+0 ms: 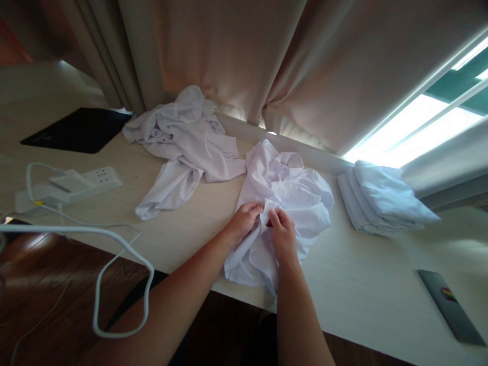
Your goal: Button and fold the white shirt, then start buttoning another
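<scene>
Where both hands meet: left grip (247, 216) and right grip (281, 230) (fingertips together) clamped on white shirt (293, 195).

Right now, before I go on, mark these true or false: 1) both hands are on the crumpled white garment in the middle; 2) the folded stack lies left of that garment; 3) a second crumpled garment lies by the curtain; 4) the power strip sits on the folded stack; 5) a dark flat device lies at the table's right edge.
1) True: the left hand and the right hand pinch the crumpled white garment.
2) False: the folded stack lies to its right.
3) True: the second garment lies by the curtain.
4) False: the power strip lies on the table, far left.
5) True: the dark device lies there.
</scene>
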The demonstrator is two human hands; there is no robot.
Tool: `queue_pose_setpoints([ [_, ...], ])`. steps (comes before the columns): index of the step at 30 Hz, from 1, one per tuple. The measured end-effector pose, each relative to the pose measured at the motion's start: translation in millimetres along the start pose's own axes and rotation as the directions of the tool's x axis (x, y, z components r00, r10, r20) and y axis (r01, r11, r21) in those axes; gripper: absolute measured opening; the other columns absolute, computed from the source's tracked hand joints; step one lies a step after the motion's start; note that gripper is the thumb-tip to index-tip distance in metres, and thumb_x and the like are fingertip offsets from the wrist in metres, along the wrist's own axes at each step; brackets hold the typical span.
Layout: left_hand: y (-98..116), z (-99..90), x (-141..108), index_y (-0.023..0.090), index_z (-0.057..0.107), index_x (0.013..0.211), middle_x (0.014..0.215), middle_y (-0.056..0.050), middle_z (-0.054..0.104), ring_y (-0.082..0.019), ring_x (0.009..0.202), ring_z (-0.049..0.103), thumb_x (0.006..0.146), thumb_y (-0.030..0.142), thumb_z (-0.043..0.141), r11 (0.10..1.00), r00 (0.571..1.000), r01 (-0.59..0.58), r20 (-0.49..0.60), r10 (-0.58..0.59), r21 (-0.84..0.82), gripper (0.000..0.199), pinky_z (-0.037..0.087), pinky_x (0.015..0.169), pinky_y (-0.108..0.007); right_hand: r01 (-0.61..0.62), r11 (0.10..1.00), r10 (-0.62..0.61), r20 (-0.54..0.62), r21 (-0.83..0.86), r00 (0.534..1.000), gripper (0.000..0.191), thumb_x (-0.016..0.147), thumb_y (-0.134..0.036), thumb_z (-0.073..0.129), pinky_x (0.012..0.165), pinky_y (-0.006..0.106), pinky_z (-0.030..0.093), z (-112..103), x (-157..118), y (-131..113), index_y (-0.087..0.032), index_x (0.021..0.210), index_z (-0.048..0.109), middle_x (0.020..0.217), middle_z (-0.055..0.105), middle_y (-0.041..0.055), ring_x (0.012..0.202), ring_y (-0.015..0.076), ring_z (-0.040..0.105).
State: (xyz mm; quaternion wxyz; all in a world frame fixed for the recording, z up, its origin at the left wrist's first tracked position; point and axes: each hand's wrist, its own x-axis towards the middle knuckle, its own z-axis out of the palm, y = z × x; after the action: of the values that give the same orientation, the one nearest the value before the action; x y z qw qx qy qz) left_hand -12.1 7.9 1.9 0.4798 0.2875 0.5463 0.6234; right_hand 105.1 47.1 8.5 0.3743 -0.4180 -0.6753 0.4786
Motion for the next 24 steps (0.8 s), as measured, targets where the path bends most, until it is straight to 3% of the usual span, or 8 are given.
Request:
queue_pose_setpoints([
  [3, -2.4, -1.0, 2.9, 0.014, 0.066, 0.087, 0.076, -0.003, 0.065, -0.013, 0.067, 0.059, 0.080, 0.033, 0.057, 0.986, 0.997, 0.020, 0.077, -0.007, -0.163, 0.022, 0.046, 0.063, -0.023, -0.006, 1.000, 0.006, -0.002, 0.004, 1.000, 0.035, 0.089, -0.047, 0.049, 0.061, 0.025, 0.038, 0.4, -0.3, -1.5, -0.021, 0.067, 0.053, 0.063, 0.050, -0.0026, 0.063, 0.0136, 0.046],
  [5, -4.9, -1.7, 4.6, 0.014, 0.065, 0.085, 0.075, -0.002, 0.064, -0.013, 0.068, 0.059, 0.080, 0.032, 0.057, 0.983, 0.999, -0.001, 0.053, 0.011, -0.186, 0.021, 0.046, 0.064, -0.023, -0.007, 1.000, 0.007, -0.007, 0.000, 1.000, 0.035, 0.089, -0.047, 0.049, 0.062, 0.026, 0.038, 0.6, -0.7, -1.7, -0.021, 0.067, 0.053, 0.064, 0.051, -0.0022, 0.064, 0.0138, 0.047],
  [14, -9.0, -1.7, 4.8, 0.016, 0.057, 0.071, 0.067, 0.001, 0.058, -0.010, 0.063, 0.054, 0.080, 0.033, 0.057, 0.990, 0.996, -0.088, -0.026, 0.086, -0.109, 0.020, 0.042, 0.060, -0.021, -0.019, 1.000, 0.019, -0.038, 0.014, 0.999, 0.034, 0.088, -0.045, 0.051, 0.062, 0.025, 0.037, 0.6, -0.9, 2.5, -0.020, 0.065, 0.052, 0.062, 0.052, -0.0028, 0.062, 0.0130, 0.047],
  [24, -9.3, -1.1, 4.2, 0.015, 0.057, 0.072, 0.066, 0.002, 0.056, -0.010, 0.062, 0.050, 0.080, 0.036, 0.058, 0.991, 0.993, -0.109, -0.063, 0.104, -0.077, 0.023, 0.038, 0.058, -0.021, -0.001, 1.000, 0.002, -0.035, 0.013, 0.999, 0.033, 0.089, -0.043, 0.052, 0.062, 0.026, 0.037, -1.2, -0.7, 3.0, -0.020, 0.065, 0.052, 0.062, 0.052, -0.0031, 0.062, 0.0129, 0.048],
])
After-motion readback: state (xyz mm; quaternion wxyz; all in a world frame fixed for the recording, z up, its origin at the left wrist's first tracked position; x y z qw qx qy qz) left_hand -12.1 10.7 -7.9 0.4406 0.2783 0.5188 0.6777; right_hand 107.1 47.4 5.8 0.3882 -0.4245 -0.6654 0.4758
